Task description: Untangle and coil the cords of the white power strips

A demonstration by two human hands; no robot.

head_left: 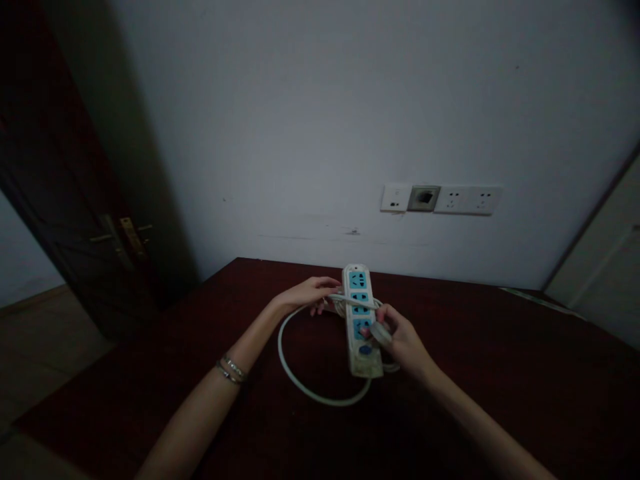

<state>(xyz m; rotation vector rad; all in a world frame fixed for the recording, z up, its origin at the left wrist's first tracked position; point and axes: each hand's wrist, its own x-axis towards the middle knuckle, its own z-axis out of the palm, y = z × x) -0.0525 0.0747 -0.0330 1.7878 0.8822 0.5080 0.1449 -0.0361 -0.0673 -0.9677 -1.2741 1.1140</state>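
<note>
A white power strip (359,320) with blue sockets lies lengthwise on the dark red table (500,373). Its white cable (300,380) loops out to the left and round under the strip's near end. My left hand (310,293) reaches to the strip's left side, fingers curled on the cable where it crosses the strip. My right hand (403,340) is at the strip's right side, pinching the plug end of the cable over the lower sockets. Silver bracelets (230,369) sit on my left wrist.
A white wall rises behind the table, with a row of wall sockets (440,199) above the table's far edge. A dark wooden door (75,200) with a brass handle stands at the left. A pale panel (600,267) is at the far right.
</note>
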